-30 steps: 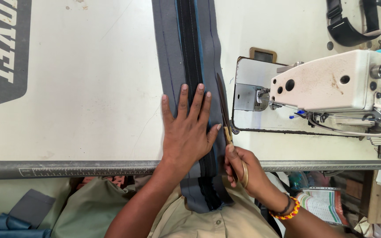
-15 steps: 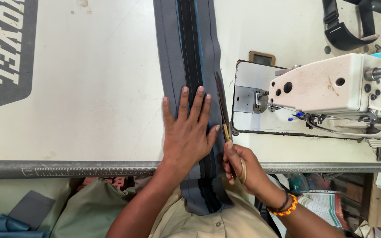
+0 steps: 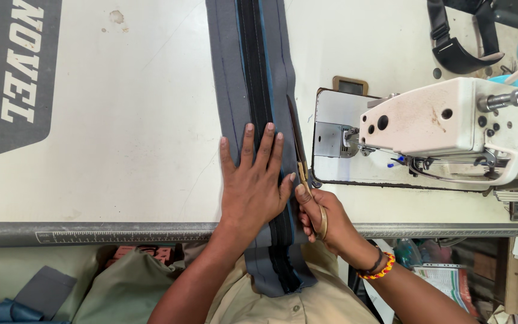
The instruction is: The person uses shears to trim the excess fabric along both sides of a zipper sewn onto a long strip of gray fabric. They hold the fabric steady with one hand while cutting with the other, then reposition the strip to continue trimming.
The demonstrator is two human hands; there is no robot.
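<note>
Fabric (image 3: 229, 90), a long grey strip with a black zipper tape (image 3: 252, 72) running down its middle, lies on the white table (image 3: 121, 120), stretching from the far edge to the near one and hanging off toward the person's lap. The left hand (image 3: 253, 186) lies flat on it, fingers spread, pinning both grey halves and the zipper. The right hand (image 3: 322, 219) is clamped on the handles of a pair of scissors (image 3: 298, 144), whose slim blades point far along the strip's right edge; from here they look nearly together.

By the look of it, trimming along that right edge is the step in hand. A further cut would call for the flat hand to keep the cloth from creeping while the blades track the edge straight, without nicking the stitch line.

The cloth looks like a tough matte woven, with thin stitched lines running parallel to the zipper. The zipper tape is darker and ribbed. The scissors have dull dark blades and brassy handles. To the right stands a cream sewing machine (image 3: 451, 120), smooth and a bit stained, on its metal plate. A ruler strip (image 3: 121, 236) runs along the table's near edge. A beaded band (image 3: 379, 268) circles the right wrist.
</note>
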